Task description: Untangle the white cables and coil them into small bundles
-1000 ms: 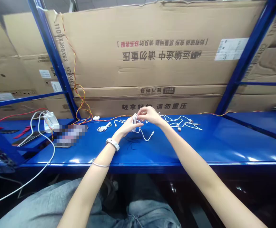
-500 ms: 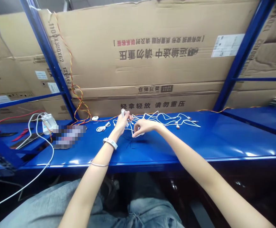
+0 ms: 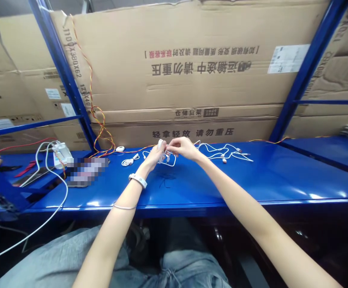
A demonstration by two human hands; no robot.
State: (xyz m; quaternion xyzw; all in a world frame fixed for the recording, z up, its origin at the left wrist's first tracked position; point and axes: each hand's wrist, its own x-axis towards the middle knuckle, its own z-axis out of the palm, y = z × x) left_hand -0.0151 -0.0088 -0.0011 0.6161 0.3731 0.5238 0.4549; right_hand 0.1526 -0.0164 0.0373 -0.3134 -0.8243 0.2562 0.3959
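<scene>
- your L hand (image 3: 153,157): gripping white cable (image 3: 163,158), over far side of blue surface (image 3: 252,176)
- your R hand (image 3: 183,147): pinching same cable, just right of L hand
- white earphone leads (image 3: 222,151): on surface, to right

View: camera worn on the seated person's head | Facing: forward and down, toward 12 o'clock | Nearness: blue steel shelf (image 3: 297,176) close, cardboard cartons (image 3: 174,92) just behind | 6 o'clock: own jeans (image 3: 186,272)

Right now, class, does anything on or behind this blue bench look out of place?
Yes: the large carton behind the bench is stacked upside down, its printing inverted, while the carton below it reads upright. A dark scribble also marks the bench.
</scene>
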